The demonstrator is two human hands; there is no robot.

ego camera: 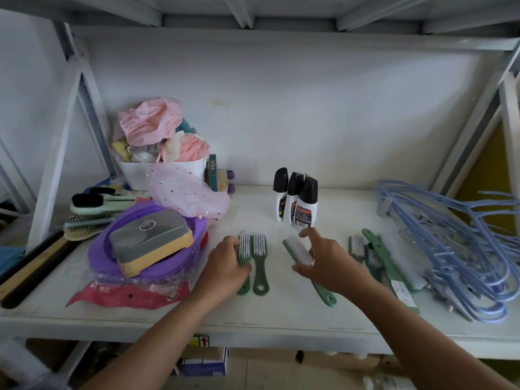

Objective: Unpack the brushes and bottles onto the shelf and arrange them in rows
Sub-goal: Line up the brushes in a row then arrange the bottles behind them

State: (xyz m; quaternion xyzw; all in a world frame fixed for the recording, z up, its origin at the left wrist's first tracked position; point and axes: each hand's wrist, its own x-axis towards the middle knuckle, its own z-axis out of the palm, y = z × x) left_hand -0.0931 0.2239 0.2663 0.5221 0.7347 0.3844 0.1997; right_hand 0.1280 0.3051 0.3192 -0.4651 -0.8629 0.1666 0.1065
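On the white shelf (281,313), two green brushes with white bristles lie side by side, handles toward me. My left hand (225,266) rests on the left brush (244,246), fingers curled over its handle; the second brush (260,266) lies just right of it. My right hand (326,260) holds a third green brush (298,250), tilted with its handle toward the shelf's front right. Three white bottles with black caps (295,201) stand clustered behind. More green brushes (377,257) lie piled to the right.
Purple basins (104,257) in plastic wrap carry a grey and yellow box (152,243) at the left. A white tub (166,173) of pink bath items stands behind them. Blue hangers (461,249) fill the right end. Larger brushes (92,212) lie at the far left.
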